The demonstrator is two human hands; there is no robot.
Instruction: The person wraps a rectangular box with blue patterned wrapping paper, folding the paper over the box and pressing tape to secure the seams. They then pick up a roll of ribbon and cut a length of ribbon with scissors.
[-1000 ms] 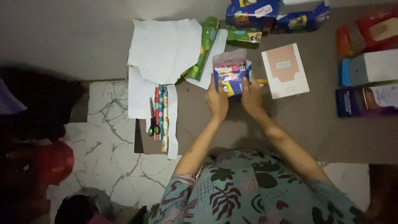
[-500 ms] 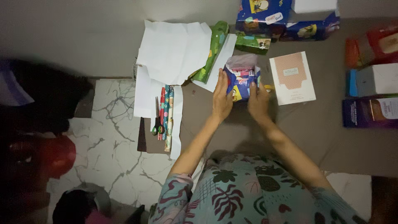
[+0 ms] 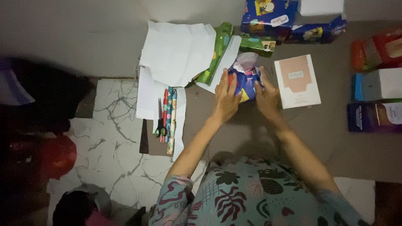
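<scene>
Now my left hand [image 3: 226,99] and right hand [image 3: 266,97] press the blue-wrapped parcel [image 3: 246,78] from either side, left of the pink box [image 3: 297,81]; seemingly loose, its paper could spring open or tear.

Both hands press on a small parcel [image 3: 246,79] half wrapped in blue patterned paper, lying on a brown mat [image 3: 251,129]. The left hand [image 3: 226,98] lies flat against the parcel's left side, fingers [image 3: 225,81] pointing away from the body; the right hand [image 3: 267,95] cups its right side, fingers [image 3: 260,77] curled over the paper. Just right of the right fingers lies a pink-and-white box [image 3: 297,81]. Left of the left fingers are white sheets [image 3: 178,52], a green roll [image 3: 217,50], thin paper rolls [image 3: 169,117] and scissors [image 3: 159,121]. Beyond the fingers stand wrapped boxes [image 3: 272,16].
</scene>
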